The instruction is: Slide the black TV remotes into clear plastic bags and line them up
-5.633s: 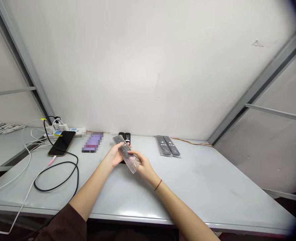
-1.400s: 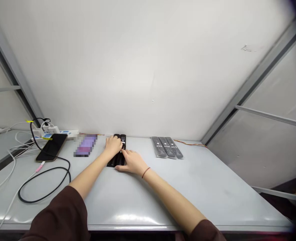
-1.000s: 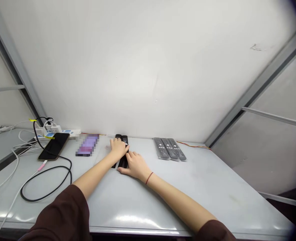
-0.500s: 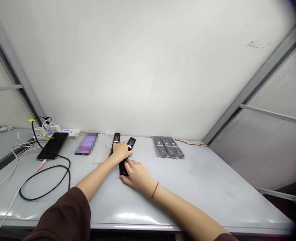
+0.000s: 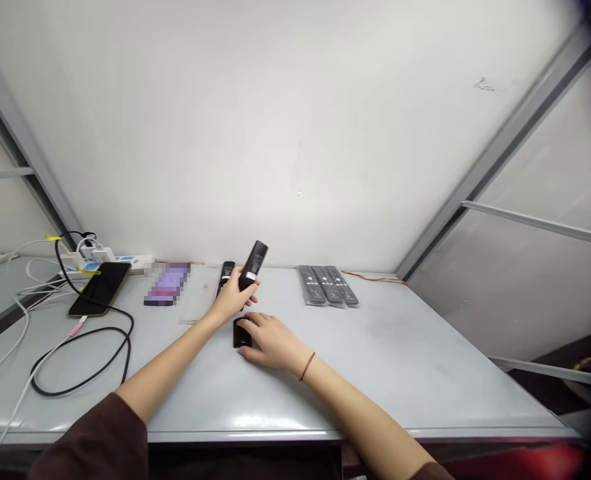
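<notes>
Pale grey workbench bearing [image 5: 425,373] six remotes as two bare hands are working among them

Seen from the head camera, the left hand [image 5: 233,298] is closing round an upright black remote [image 5: 253,265], while the right hand [image 5: 270,340] is cupping, fingers curved, over a second black remote [image 5: 242,332] lying on the bench. A third black remote [image 5: 225,277] is lying just behind the left hand, near a clear plastic sleeve [image 5: 191,310]. So far, three grey-buttoned remotes in clear sleeves [image 5: 327,285] are sitting side by side to the right, with the three black ones showing no sleeve
</notes>
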Available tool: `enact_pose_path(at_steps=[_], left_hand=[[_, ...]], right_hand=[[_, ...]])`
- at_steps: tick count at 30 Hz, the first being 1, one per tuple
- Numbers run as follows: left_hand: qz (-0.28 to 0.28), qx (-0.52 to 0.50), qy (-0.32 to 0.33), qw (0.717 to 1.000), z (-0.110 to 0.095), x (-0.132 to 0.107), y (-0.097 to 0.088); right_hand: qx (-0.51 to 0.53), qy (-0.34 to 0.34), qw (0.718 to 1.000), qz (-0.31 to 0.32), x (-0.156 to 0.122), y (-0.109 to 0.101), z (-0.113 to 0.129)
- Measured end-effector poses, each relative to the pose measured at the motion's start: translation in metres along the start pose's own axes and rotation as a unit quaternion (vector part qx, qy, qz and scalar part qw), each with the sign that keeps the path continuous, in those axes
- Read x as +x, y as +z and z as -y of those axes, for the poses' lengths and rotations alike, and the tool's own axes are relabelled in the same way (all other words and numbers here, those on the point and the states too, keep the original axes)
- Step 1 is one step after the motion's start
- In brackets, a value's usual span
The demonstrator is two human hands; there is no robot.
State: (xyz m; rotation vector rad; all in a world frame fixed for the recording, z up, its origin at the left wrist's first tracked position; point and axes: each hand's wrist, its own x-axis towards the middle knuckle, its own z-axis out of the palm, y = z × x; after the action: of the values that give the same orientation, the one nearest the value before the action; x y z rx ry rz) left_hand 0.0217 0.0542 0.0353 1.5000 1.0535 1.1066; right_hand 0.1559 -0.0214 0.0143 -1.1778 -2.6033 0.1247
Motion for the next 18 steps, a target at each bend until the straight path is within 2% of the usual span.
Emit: enact_pose_path(at_steps=[4,6,9,12,14,18], left_hand=[[-0.049,-0.138,0.009,0.989,0.004,-0.018,-0.001],[-0.068,-0.201,-0.030,0.977,0.006,-0.021,0.001],[-0.081,-0.291,-0.090,0.949,0.009,-0.023,0.005],[-0.066,-0.355,-0.098,0.927,0.012,-0.026,0.008],[-0.046,-0.378,-0.101,0.919,0.012,-0.029,0.008],[-0.015,-0.395,-0.125,0.910,0.012,-0.034,0.006]], right_hand=[[0.029,0.015,0.999,-0.020,-0.006,-0.012,-0.010],[0.047,0.012,0.996,-0.076,-0.008,-0.020,-0.017],[0.042,-0.004,0.980,-0.197,-0.010,-0.028,-0.026],[0.012,-0.040,0.959,-0.281,-0.008,-0.026,-0.028],[-0.003,-0.079,0.954,-0.291,-0.005,-0.021,-0.026],[-0.028,-0.125,0.960,-0.250,-0.001,-0.008,-0.020]])
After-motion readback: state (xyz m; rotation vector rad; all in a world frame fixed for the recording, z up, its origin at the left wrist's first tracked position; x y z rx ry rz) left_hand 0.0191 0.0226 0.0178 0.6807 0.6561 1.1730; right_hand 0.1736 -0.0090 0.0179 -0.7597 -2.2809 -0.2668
